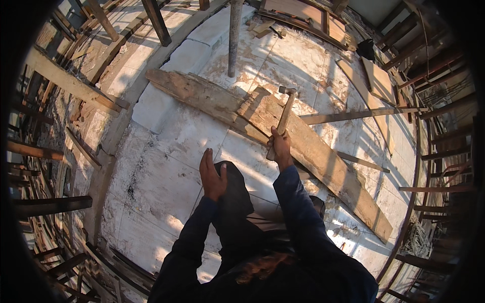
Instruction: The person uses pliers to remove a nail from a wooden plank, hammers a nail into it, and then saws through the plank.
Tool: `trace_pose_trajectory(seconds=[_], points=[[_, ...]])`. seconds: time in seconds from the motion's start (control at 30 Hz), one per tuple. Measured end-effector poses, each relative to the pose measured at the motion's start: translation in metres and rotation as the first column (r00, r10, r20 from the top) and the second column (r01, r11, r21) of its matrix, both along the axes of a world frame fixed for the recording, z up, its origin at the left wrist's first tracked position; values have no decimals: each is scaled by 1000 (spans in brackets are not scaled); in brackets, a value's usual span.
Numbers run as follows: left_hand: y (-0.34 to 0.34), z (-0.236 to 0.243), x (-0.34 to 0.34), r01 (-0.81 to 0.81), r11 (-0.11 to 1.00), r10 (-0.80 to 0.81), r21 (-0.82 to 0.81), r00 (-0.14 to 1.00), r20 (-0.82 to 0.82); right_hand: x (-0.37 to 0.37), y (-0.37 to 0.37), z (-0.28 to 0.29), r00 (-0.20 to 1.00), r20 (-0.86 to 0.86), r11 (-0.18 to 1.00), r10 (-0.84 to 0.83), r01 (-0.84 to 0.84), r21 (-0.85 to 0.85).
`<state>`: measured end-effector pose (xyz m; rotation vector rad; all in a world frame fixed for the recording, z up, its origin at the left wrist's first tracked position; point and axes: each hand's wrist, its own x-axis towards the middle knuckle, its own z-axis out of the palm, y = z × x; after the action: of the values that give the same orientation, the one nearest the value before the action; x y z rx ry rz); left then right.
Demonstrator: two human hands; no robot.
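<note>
My right hand grips the wooden handle of a hammer, its metal head raised over a wide, worn wooden plank lying diagonally before me. Another rough board runs toward the upper left, meeting the wide plank, with a splintered piece around the joint. My left hand is open and empty, fingers extended, just beside my dark-trousered knee. I am low over a pale, dirty slab floor.
A vertical metal pole stands beyond the boards. Narrow battens and sheets lie to the right. A framed panel with tools is at the back. Many timber posts and beams ring both sides.
</note>
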<state>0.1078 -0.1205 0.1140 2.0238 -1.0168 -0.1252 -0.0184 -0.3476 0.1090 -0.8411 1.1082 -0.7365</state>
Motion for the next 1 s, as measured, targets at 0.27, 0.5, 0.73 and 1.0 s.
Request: trace_pose_trajectory(seconds=[0.27,0.5,0.73,1.0], points=[[-22,-6,-4,74,996,-75,-43,997,-29,12,4,-25,891,-158,902,425,-401,161],[-22,-11,-8,111,994,-111,-12,992,-61,9,7,17,996,-86,997,8,-15,-81],[-40,-2,-11,150,987,-153,-59,988,-37,30,14,-17,851,-411,935,326,-356,4],[-49,-16,1,135,991,-136,18,991,16,-31,24,36,942,-147,951,303,-308,-16]])
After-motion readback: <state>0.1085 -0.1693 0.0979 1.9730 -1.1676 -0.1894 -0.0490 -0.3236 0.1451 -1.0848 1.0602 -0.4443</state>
